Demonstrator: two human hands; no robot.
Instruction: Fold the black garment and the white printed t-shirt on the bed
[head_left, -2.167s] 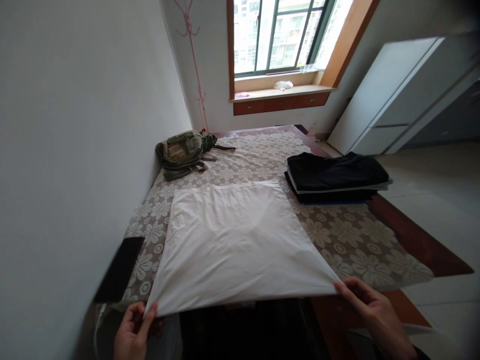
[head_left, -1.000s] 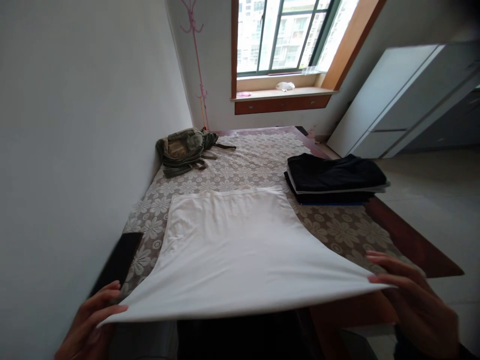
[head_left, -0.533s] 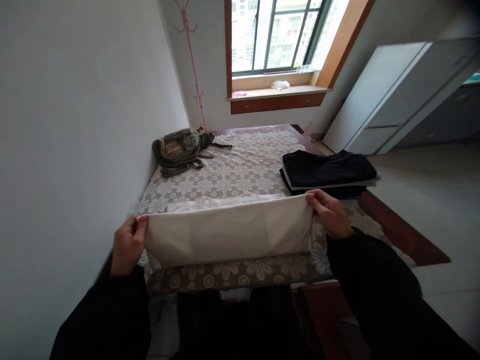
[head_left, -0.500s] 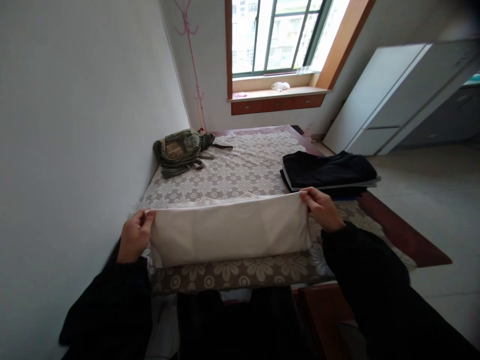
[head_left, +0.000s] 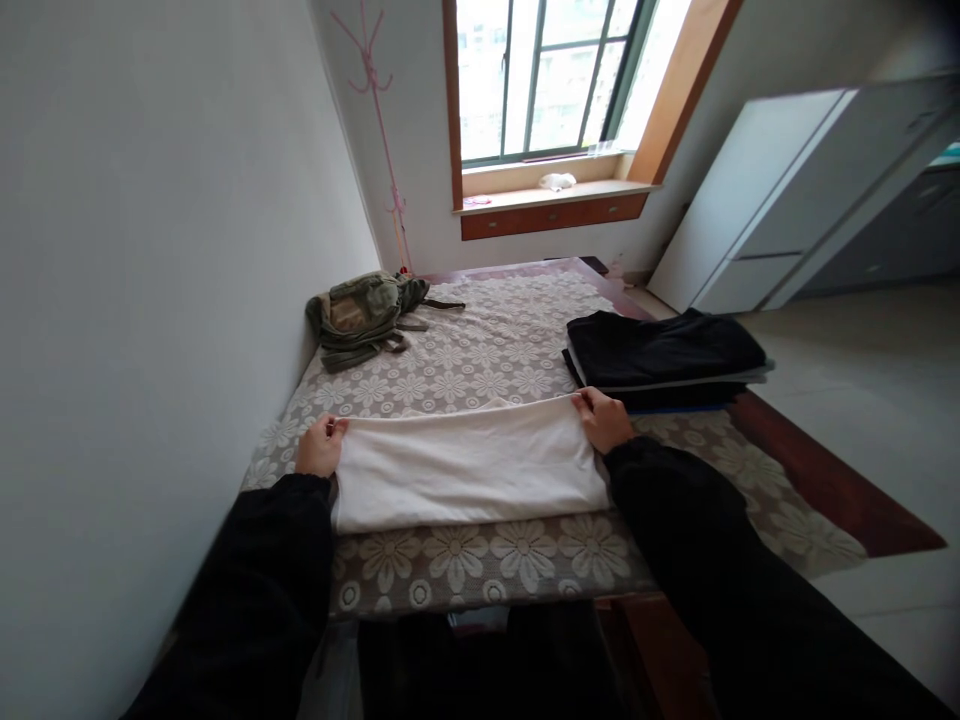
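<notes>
A white cloth [head_left: 465, 465] lies folded in half on a table covered with a flower-patterned lace cloth [head_left: 480, 350]. My left hand [head_left: 319, 447] pinches its far left corner. My right hand [head_left: 604, 418] pinches its far right corner. Both corners are down at the table surface. Both arms wear black sleeves and reach forward over the near edge of the table.
A stack of folded dark garments [head_left: 664, 355] sits at the table's right side, just beyond my right hand. A green backpack [head_left: 360, 315] lies at the far left by the white wall. A window [head_left: 547, 75], a pink coat stand [head_left: 379, 130] and a white cabinet [head_left: 795, 190] stand behind.
The cloth was spread flat with me holding its near corners. I lifted that edge, carried it forward over the cloth and laid it on the far edge, halving the cloth.
</notes>
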